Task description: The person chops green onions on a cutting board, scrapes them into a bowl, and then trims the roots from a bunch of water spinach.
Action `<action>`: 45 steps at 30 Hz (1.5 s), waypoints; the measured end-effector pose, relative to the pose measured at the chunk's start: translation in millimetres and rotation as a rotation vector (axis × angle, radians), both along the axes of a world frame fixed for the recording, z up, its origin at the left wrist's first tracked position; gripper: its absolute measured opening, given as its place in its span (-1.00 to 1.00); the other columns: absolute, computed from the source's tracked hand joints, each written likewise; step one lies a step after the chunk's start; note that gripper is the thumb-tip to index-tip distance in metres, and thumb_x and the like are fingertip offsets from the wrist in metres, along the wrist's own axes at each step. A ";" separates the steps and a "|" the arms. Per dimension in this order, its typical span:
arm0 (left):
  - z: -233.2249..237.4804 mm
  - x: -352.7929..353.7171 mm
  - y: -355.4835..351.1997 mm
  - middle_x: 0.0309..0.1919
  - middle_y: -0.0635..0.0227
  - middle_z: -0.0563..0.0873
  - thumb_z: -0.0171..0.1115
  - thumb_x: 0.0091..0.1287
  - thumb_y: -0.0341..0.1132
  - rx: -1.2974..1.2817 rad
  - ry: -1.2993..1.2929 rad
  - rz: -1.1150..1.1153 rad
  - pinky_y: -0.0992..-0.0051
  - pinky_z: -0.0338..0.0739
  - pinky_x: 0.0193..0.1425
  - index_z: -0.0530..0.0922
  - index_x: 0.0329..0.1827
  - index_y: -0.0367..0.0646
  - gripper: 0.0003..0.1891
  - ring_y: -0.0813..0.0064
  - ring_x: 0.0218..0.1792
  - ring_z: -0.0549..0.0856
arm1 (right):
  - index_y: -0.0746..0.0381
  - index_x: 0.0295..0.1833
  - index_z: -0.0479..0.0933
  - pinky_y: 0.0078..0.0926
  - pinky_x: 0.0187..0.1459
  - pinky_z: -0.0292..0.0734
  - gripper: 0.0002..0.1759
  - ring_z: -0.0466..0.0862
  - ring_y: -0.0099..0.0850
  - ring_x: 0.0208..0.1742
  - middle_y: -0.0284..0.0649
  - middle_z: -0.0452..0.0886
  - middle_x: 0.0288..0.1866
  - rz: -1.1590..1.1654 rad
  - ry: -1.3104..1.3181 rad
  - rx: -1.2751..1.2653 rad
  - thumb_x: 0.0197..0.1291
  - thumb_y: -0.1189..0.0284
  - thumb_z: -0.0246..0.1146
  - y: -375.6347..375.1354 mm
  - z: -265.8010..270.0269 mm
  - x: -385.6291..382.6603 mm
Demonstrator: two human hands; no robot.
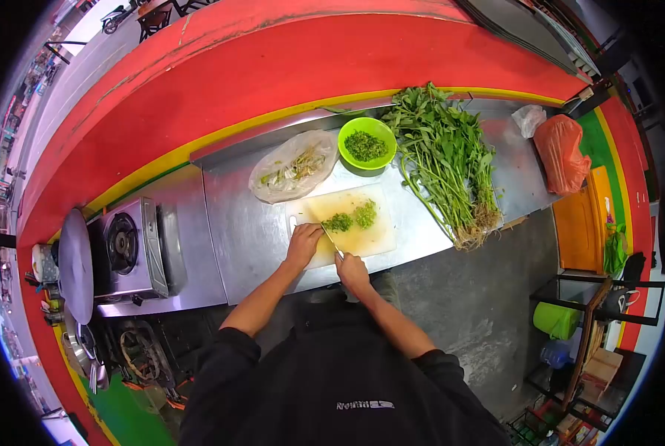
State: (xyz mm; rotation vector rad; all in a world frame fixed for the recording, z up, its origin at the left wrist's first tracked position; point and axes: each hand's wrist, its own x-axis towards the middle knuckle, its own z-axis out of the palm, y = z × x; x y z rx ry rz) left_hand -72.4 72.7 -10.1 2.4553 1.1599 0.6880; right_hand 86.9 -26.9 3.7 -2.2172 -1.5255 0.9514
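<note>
Left hand (pixel 303 244) half-curled, gripping nothing, pins chopped greens (pixel 338 221) on cutting board (pixel 370 239) at bench's (pixel 243 230) near edge, steadying them for right hand (pixel 352 273), fisted round knife (pixel 332 241).

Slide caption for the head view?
Right hand slices greens with a knife on a cutting board, left hand steadying them near a green bowl.

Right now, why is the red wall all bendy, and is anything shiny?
Head view: the fisheye lens curves the red wall and steel counter and blackens the corners; head view: even light, soft sheen on the counter; head view: cutting board sharp, far edges smeared.
</note>
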 end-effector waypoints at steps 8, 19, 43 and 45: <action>0.0 -2.8 1.5 0.00 0.28 0.72 0.24 0.22 -0.48 0.030 -0.029 -0.026 0.24 0.51 0.17 0.71 -0.12 -0.19 -0.80 0.22 0.06 0.67 | 0.46 -0.26 0.64 0.14 -0.16 0.62 -0.41 0.70 0.28 -0.24 0.37 0.65 -0.34 -0.006 0.067 0.011 0.44 0.07 0.13 11.5 9.1 2.1; 0.5 -4.3 1.1 -0.03 0.28 0.74 0.21 0.13 -0.52 -0.012 -0.028 -0.036 0.27 0.55 0.18 0.74 -0.08 -0.18 -0.71 0.24 0.05 0.67 | 0.47 -0.26 0.64 0.18 -0.08 0.59 -0.43 0.68 0.32 -0.19 0.36 0.65 -0.32 -0.033 0.131 -0.040 0.43 0.09 0.14 -11.8 1.1 9.0; 0.8 -2.0 0.4 -0.11 0.20 0.76 0.28 0.20 -0.53 -0.002 -0.098 -0.016 0.26 0.56 0.12 0.73 -0.15 -0.27 -0.82 0.19 -0.02 0.70 | 0.47 -0.22 0.63 0.17 -0.09 0.60 -0.41 0.69 0.32 -0.16 0.37 0.66 -0.28 -0.022 0.162 -0.051 0.45 0.06 0.12 -14.2 -5.1 7.9; -1.1 -3.4 1.4 -0.11 0.21 0.76 0.28 0.20 -0.53 0.002 -0.100 -0.025 0.26 0.56 0.12 0.73 -0.15 -0.27 -0.81 0.19 -0.02 0.70 | 0.46 -0.23 0.63 0.15 -0.09 0.61 -0.41 0.70 0.31 -0.16 0.37 0.66 -0.27 -0.019 0.160 -0.079 0.45 0.05 0.13 -12.5 -5.9 8.6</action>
